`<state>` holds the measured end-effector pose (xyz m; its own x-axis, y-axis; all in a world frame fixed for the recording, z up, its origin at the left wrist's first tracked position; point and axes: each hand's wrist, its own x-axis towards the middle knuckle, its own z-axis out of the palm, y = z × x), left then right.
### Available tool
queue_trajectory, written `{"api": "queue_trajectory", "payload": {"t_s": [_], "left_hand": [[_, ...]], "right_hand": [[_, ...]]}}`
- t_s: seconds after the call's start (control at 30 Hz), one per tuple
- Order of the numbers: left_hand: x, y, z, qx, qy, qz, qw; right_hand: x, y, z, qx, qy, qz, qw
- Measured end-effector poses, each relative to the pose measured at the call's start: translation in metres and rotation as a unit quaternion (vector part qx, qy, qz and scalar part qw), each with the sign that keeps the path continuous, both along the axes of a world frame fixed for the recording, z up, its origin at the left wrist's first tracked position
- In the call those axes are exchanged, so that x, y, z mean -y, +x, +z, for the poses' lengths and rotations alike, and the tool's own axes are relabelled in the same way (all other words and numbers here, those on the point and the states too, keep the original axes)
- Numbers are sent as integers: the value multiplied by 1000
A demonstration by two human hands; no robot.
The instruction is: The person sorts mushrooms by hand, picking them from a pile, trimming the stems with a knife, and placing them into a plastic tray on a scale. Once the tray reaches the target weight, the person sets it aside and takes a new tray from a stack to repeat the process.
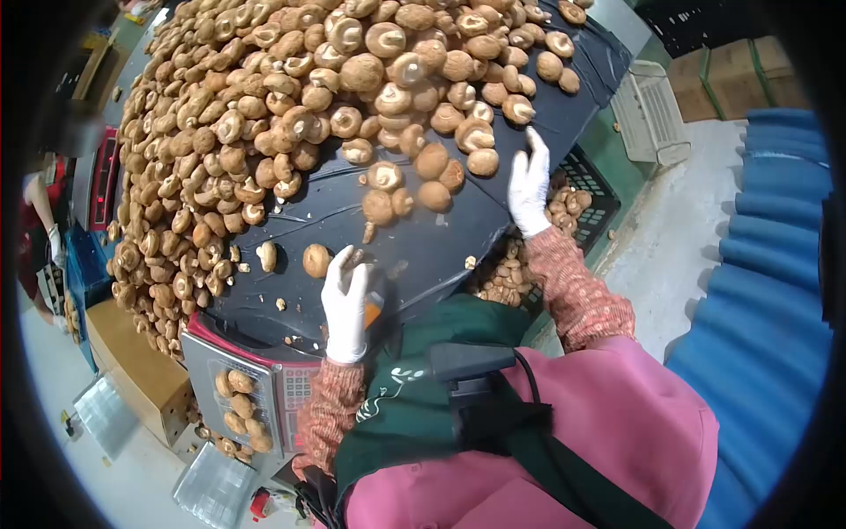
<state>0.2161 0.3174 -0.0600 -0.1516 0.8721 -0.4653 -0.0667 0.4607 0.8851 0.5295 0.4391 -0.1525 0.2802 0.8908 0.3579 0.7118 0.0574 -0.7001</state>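
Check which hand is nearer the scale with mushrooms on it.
Left. The left hand is just to the right of the scale; the right hand is well across the black surface, at its right edge.

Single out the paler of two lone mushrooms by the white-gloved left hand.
The cream, oblong mushroom, farther from the left hand; the nearer round mushroom is brown.

Mushrooms point(362, 72) rough, matt; table sheet point(427, 256) creased plastic.
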Motion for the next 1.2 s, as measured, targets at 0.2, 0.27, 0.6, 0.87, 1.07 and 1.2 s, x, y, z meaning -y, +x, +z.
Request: {"api": "queue_trajectory", "payload": {"t_s": [0.2,0.27,0.6,0.87,1.07,1.2], "left_hand": [[11,-1,8,2,-19,46,999],[17,1,12,21,-32,63,997],[61,0,-25,-418,179,-76,887],[65,-16,-55,-495,222,-120,831],[55,-25,-48,-510,207,-143,822],[52,-20,-42,-526,222,-134,810]], "right_hand": [[-1,2,-7,23,35,26,999],[-1,2,-8,40,32,37,998],[9,0,-9,78,13,68,995],[22,-13,-13,195,7,50,980],[18,-7,-19,193,19,46,980],[18,-17,-4,168,6,19,986]]}}
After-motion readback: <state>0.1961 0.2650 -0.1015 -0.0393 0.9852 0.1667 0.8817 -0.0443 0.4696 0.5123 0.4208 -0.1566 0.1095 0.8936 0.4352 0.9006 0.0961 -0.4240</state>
